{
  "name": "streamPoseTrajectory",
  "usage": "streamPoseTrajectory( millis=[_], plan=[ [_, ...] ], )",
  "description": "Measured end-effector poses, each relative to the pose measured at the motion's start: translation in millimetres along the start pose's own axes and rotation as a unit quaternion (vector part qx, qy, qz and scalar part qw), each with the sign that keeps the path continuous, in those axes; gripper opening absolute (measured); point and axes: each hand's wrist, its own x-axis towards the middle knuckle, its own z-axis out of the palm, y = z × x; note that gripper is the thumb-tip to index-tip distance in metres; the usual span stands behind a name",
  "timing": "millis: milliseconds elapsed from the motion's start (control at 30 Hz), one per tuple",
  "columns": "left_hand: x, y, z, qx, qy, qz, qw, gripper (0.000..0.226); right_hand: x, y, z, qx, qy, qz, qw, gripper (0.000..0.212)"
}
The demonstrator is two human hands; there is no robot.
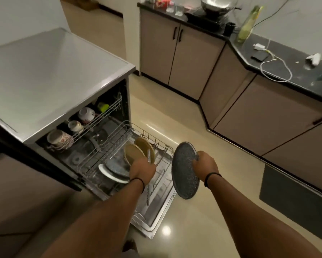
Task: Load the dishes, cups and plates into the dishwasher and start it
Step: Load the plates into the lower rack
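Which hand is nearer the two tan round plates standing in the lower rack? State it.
Left. The left hand reaches them; the right hand holds a speckled grey plate aside.

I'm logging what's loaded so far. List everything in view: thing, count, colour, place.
Tan plates: two, lower rack.
Grey plate: one, lower rack.
White plate: one, lower rack.
Speckled grey plate: one, held over the floor.
Cups: three patterned white, one green, upper rack.
Dishwasher: one, steel, door down.
Wok: one, silver, back counter.
Bottle: one, green, counter.
Cable: one, white, counter.
Left hand: at a tan plate.
Right hand: grips the speckled plate.
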Motion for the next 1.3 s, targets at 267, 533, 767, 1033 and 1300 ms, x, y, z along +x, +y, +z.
streamPoseTrajectory(
  millis=[267, 533, 767, 1033, 1300],
  plan=[
    [53.6, 16.1, 11.7, -0.026, 0.043, -0.1, 0.994, 0.01, 87.6, -20.4, 15.9, -0.045, -0.089, -0.089, 0.991, 0.015],
    [103.3, 97.6, 77.8, -0.051, 0.106, -0.178, 0.977, 0.02, 229.2, 3.7, 1.0, -0.083, -0.164, -0.2, 0.962, 0.015],
    [120.8, 147.7, 132.7, -0.064, 0.165, -0.248, 0.952, 0.03, 305.2, 18.0, -19.7, -0.106, -0.24, -0.232, 0.937, 0.018],
    [141.2, 124.8, 132.3, -0.093, 0.24, -0.335, 0.906, 0.032, 332.2, -30.1, 12.2, -0.112, -0.273, -0.275, 0.915, 0.023],
    [227.2, 110.1, 140.5, -0.114, 0.247, -0.279, 0.921, 0.026, 375.2, -82.2, 67.8, -0.12, -0.245, -0.282, 0.92, 0.019]
  ],
)
